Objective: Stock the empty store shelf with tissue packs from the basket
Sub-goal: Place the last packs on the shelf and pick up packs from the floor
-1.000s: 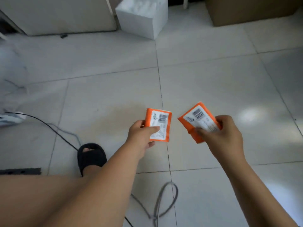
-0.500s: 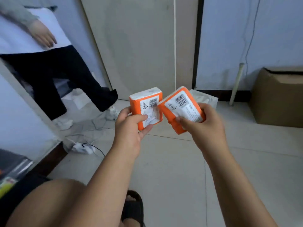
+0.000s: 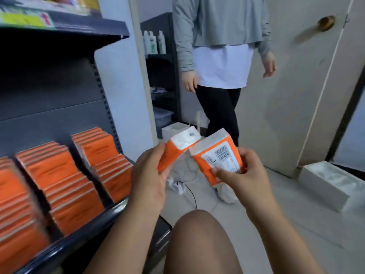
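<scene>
My left hand point(image 3: 151, 178) grips an orange tissue pack point(image 3: 178, 149) with its white end up. Another orange pack point(image 3: 219, 157), barcode side toward me, is held in my right hand point(image 3: 242, 175). The two packs nearly touch at their top corners in front of me. To the left, the dark store shelf point(image 3: 94, 224) holds several rows of upright orange tissue packs point(image 3: 65, 186). Both hands are just right of the shelf's front rim. No basket is in view.
Another person point(image 3: 219, 72) in a grey top and black trousers stands in the doorway ahead. A door point(image 3: 308, 76) is open at right. White foam boxes point(image 3: 325, 184) lie on the tiled floor, and a cable and power strip point(image 3: 177, 187) behind my hands. My knee point(image 3: 197, 240) is below.
The view swung up and left from the floor to the shelf. Both hands kept their packs and brought them close together, tilting the left pack end-up.
</scene>
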`<state>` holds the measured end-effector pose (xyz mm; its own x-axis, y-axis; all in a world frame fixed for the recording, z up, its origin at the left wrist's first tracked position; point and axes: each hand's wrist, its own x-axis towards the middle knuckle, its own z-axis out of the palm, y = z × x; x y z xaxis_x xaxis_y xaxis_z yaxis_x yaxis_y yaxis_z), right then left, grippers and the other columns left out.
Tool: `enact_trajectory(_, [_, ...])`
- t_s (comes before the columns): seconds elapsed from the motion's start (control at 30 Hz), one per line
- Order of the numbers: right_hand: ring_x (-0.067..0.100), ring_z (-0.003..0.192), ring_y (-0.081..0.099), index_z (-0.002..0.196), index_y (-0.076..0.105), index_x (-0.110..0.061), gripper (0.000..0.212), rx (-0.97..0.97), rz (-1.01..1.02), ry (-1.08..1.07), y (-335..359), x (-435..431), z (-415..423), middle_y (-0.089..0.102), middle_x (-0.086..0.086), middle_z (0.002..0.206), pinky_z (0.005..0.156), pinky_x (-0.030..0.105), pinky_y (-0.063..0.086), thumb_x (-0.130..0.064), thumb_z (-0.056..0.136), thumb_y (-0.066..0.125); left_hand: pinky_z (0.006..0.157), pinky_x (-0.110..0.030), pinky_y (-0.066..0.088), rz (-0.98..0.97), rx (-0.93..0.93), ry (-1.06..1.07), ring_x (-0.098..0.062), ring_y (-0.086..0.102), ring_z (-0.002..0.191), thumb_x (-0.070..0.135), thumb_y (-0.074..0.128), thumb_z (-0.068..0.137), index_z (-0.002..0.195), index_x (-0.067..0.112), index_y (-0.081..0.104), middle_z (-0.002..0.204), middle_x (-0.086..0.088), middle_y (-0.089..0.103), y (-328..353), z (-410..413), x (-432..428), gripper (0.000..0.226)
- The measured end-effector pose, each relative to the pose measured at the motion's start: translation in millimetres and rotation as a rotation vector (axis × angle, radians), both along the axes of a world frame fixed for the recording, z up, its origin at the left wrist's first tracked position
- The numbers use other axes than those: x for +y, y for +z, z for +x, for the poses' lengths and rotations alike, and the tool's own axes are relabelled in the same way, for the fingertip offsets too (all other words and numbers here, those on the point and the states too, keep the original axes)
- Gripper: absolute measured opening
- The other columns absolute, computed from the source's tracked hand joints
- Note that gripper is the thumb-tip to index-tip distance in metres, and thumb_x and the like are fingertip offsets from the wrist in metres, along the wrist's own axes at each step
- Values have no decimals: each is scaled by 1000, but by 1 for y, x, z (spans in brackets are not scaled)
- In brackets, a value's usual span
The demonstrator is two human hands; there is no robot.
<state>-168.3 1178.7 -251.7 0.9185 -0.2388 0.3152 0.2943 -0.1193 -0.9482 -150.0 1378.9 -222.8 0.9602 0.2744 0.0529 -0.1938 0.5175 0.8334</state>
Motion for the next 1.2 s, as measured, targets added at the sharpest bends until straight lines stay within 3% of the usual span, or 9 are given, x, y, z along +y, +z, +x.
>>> enact_trajectory(0.1, [6,90,73,111,66,-34,52,-51,-33,114,6,58,4,76,-14,100,73,26,59,-9,73,90,93,-37,56,27,-57,116,-11,75,89,12,70,96,72,19,80,86,0,78,7,-16,62,27])
enact_trajectory(0.17, [4,85,73,110,67,-30,48,-103,-12,191,10,100,5,75,-16,97,70,21,57,-3,76,87,85,-33,55,54,-87,189,-8,74,81,9,70,94,72,18,77,81,3,77,11,-28,103,25])
enact_trajectory(0.27, [14,90,74,113,65,-33,50,-177,-23,298,7,160,11,75,-7,102,75,35,60,-3,80,86,81,-32,56,87,-111,323,-13,74,80,7,76,87,79,16,75,85,0,78,12,-47,166,12])
enact_trajectory(0.37, [16,90,73,115,64,-35,49,-189,-37,427,0,214,16,75,-4,102,73,33,60,-3,83,83,92,-41,56,148,-135,452,-26,74,98,1,85,71,103,19,76,107,-11,77,10,-65,222,37])
enact_trajectory(0.5, [25,86,73,118,66,-24,52,-110,63,522,-7,273,23,74,8,103,71,41,61,12,82,72,81,-32,57,77,-140,533,-19,72,94,-14,80,61,137,12,53,111,-9,74,5,-86,279,85])
enact_trajectory(0.67, [36,98,70,127,65,-7,37,214,550,836,-7,321,32,70,19,113,91,41,60,2,98,43,80,-49,62,26,-104,525,-20,74,107,-8,74,71,128,24,59,112,-2,74,-13,-111,326,68])
enact_trajectory(0.8, [23,99,66,115,74,-21,24,179,435,788,-9,348,37,71,9,111,82,32,59,-9,100,61,90,-55,59,47,-93,532,-27,70,119,-11,70,80,137,19,57,122,-8,71,-17,-118,350,66])
enact_trajectory(0.93, [22,113,66,126,69,-34,56,113,408,782,-14,366,44,67,-5,134,90,38,53,6,86,70,91,-56,59,28,-82,545,-31,70,119,-16,69,82,144,12,51,127,-16,71,-20,-116,366,70])
enact_trajectory(1.2, [20,92,67,135,65,-9,63,211,525,870,-6,395,56,69,10,99,86,33,56,24,84,49,85,-47,64,-25,-55,514,-29,73,112,-4,75,71,136,9,60,119,-13,76,-32,-116,381,68])
